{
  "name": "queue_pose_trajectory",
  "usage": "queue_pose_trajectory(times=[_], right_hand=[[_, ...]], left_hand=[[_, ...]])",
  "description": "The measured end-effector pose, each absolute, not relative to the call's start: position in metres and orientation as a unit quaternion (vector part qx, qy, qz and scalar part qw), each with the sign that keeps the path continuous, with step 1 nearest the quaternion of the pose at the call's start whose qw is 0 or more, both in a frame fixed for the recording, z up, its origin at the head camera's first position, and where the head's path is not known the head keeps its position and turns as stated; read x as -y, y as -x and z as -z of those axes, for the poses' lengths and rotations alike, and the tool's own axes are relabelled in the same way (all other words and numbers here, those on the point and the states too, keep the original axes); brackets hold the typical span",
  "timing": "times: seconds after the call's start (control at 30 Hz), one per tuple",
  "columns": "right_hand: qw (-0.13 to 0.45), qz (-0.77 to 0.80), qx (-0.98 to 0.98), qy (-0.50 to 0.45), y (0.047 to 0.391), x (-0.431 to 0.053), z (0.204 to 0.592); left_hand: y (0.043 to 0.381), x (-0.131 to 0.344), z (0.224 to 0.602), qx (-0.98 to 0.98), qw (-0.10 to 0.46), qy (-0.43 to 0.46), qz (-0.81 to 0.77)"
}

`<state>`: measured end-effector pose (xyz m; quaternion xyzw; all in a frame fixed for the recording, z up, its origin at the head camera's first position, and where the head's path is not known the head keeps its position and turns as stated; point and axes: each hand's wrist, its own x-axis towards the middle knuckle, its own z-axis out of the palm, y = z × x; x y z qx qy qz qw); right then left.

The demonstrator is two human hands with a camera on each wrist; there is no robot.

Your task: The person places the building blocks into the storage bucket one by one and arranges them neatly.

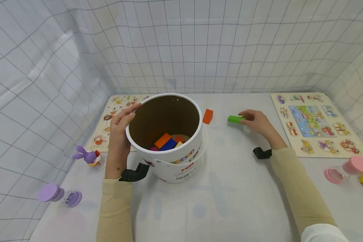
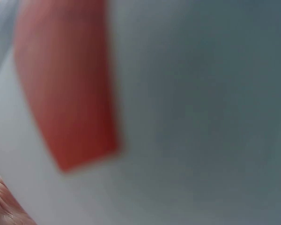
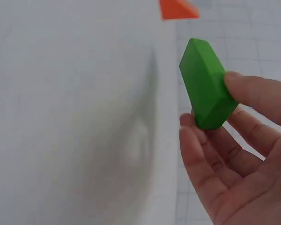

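A white bucket (image 1: 181, 168) leans toward me in the head view, its mouth facing up and forward. Inside it lie several coloured blocks, among them an orange block (image 1: 163, 140) and a blue block (image 1: 168, 144). My left hand (image 1: 121, 122) grips the bucket at the left of its rim. In the left wrist view the bucket's wall (image 2: 192, 117) fills most of the picture. Over the table to the right, my right hand (image 1: 257, 122) pinches a green block (image 3: 203, 84) between thumb and fingers. Between bucket and right hand lies another orange block (image 1: 208, 116).
Wooden picture puzzle boards lie at the back left (image 1: 101, 134) and the back right (image 1: 317, 124). At the left edge are a purple rabbit toy (image 1: 89, 156) and a purple-capped toy (image 1: 58, 195). A pink-capped toy (image 1: 358, 165) lies at the right. Netted white sheeting (image 1: 199, 50) encloses the table.
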<state>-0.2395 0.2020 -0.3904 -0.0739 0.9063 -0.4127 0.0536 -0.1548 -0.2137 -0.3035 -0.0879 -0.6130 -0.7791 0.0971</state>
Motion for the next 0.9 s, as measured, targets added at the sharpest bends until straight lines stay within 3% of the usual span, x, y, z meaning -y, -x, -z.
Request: queue_pose_trajectory(times=[0.43,0.63,0.9], right_hand=[[0.077,0.72,-0.636,0.269,0.188,-0.122,0.277],[0.11,0.667,-0.667,0.312,0.18,-0.086,0.244],[0.199,0.529,-0.711,0.417,0.183,-0.054,0.235]], left_hand=[[0.155,0.214,0.303,0.617,0.095,0.084,0.776],[0.155,0.214,0.303,0.615,0.097,0.088,0.778],[0.155,0.214,0.304,0.615,0.095,0.087,0.778]])
